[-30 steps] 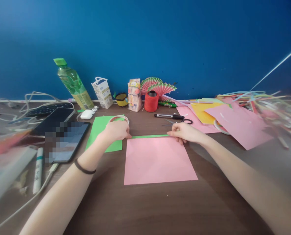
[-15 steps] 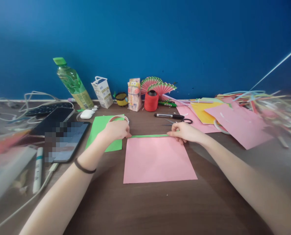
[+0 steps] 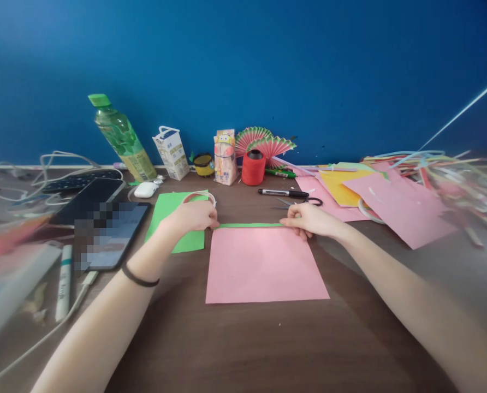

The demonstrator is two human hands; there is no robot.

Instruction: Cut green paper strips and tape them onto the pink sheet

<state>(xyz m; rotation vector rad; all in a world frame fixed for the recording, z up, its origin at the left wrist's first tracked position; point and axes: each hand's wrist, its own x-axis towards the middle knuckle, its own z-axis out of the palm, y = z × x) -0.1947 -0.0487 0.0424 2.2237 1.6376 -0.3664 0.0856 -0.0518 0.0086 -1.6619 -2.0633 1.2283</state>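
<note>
A pink sheet of paper (image 3: 266,267) lies flat on the dark table, with a narrow green paper strip (image 3: 249,225) along its far edge. My left hand (image 3: 196,215) is closed, thumb and fingers pinching the strip's left end. At the other end, the fingertips of my right hand (image 3: 307,219) pinch the strip near the sheet's far right corner. Under my left wrist rests a green sheet of paper (image 3: 189,244), partly covered. A tape roll (image 3: 200,194) sits just behind that hand. Scissors (image 3: 314,202) lie right behind my right hand, their blades pointing left.
Beyond the scissors lies a black marker (image 3: 282,193). Along the wall stand a green bottle (image 3: 124,139), a carton (image 3: 172,154), a red thread spool (image 3: 253,168) and folded paper fans (image 3: 273,148). Phones (image 3: 123,237) and cables are left; loose pink paper (image 3: 407,210) and several strips lie right.
</note>
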